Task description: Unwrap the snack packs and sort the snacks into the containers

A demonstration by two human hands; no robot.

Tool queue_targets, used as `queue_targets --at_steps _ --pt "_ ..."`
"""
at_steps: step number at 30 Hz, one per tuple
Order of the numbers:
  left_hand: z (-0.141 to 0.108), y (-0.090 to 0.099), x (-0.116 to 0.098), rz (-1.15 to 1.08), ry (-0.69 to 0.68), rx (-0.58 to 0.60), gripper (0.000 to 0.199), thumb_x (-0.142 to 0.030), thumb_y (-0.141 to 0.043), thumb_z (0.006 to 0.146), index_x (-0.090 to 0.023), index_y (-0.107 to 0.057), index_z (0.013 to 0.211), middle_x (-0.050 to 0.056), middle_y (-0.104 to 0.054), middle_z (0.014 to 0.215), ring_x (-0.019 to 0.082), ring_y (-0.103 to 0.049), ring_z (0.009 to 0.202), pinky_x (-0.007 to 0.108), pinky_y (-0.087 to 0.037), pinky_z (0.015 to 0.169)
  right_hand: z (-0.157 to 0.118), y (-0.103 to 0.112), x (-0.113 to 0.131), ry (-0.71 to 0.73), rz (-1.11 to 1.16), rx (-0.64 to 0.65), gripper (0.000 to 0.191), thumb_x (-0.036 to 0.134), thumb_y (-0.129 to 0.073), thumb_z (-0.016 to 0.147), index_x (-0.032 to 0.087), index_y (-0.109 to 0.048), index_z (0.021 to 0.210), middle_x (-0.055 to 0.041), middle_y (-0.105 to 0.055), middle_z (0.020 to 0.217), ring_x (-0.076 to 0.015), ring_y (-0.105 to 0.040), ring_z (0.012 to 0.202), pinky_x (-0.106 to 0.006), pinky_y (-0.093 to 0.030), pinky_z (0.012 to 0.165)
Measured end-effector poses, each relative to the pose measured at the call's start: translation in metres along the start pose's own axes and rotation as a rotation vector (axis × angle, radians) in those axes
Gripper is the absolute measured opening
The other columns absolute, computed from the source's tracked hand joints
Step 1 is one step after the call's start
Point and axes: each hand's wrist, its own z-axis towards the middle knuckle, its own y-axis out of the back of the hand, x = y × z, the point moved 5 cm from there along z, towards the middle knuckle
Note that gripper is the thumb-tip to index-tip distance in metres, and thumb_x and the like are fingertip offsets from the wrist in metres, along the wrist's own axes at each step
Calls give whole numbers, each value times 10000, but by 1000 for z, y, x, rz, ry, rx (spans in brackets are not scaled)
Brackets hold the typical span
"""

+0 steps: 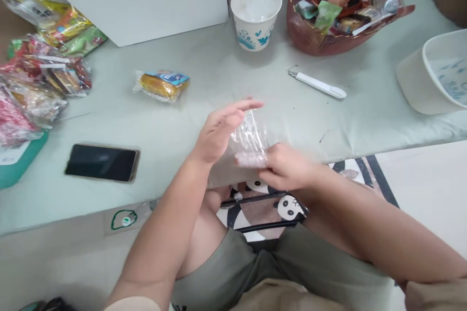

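Observation:
Just above the front edge of the table, a clear crinkled plastic wrapper is between my two hands. My right hand has its fingers closed on the wrapper's lower right side, slightly blurred. On the other side, my left hand has its fingers stretched out along the wrapper's upper left; whether it presses on the plastic I cannot tell. The wrapper's lower end looks whitish-pink, and its contents, if any, are unclear. Beyond my left hand lies a small packaged snack in yellow and blue.
A white cutter lies right of centre. Behind are a paper cup stuffed with clear plastic and a red bowl of snacks. A phone and several snack packs are left; a white tub stands right.

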Motion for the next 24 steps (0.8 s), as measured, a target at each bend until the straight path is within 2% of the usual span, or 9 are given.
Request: queue_targets --at_steps 4,9,12,15,17,19,21,23,24 --pt "-1 2 16 202 201 83 528 -639 -474 968 -233 -811 970 62 -816 1109 282 -691 1239 389 -534 1054 -5 4 14 89 211 -82 204 173 -463 808 200 -633 699 1 -632 591 -111 -492 536 -255 -388 576" --pt "-5 -9 7 302 139 238 557 -519 -343 1002 -213 -755 786 43 -798 874 226 -731 955 358 -524 931 -15 28 -8 -83 279 -211 209 162 -458 762 206 -654 703 34 -628 553 -79 -454 454 -239 -372 512" --pt "-5 -18 4 274 184 378 431 -467 -462 931 -196 -756 772 39 -765 788 190 -698 786 327 -530 773 -16 32 -18 -157 288 -226 392 168 -443 759 201 -742 1009 46 -669 613 -87 -463 475 -251 -392 545" --pt "-9 -30 0 121 278 563 294 -425 -607 859 -192 -763 772 33 -748 729 157 -683 662 284 -538 644 -12 28 -25 -248 310 -207 674 173 -447 775 190 -598 1431 61 -657 614 -111 -513 536 -260 -408 592" --pt "-15 -36 -3 -24 332 625 225 -383 -655 848 -197 -781 853 28 -759 750 140 -684 614 265 -552 593 -10 25 -30 -303 328 -217 690 196 -471 807 171 -550 1492 60 -633 614 -112 -501 545 -261 -399 596" --pt "-15 -32 -5 -93 312 499 204 -362 -656 863 -207 -784 902 4 -717 671 109 -606 499 240 -491 482 -9 24 -35 -347 334 -243 553 250 -497 868 160 -640 1394 56 -586 601 -100 -456 529 -261 -373 581" --pt "-11 -15 -7 -51 169 171 195 -354 -632 888 -220 -768 856 -22 -631 569 91 -507 438 235 -417 430 -11 25 -38 -382 316 -277 383 331 -518 924 149 -747 1171 51 -513 566 -95 -422 522 -264 -339 560" --pt "-10 2 -11 65 -48 -134 177 -360 -637 889 -233 -756 858 -12 -658 631 110 -570 537 254 -493 532 -12 24 -38 -383 308 -284 324 381 -538 940 143 -759 946 47 -459 536 -96 -411 520 -267 -316 540" --pt "-10 5 -14 131 -159 -196 167 -374 -666 870 -237 -759 895 8 -719 745 135 -649 664 279 -557 651 -11 23 -35 -362 325 -269 315 383 -542 937 145 -736 865 45 -452 531 -94 -408 516 -265 -311 528"
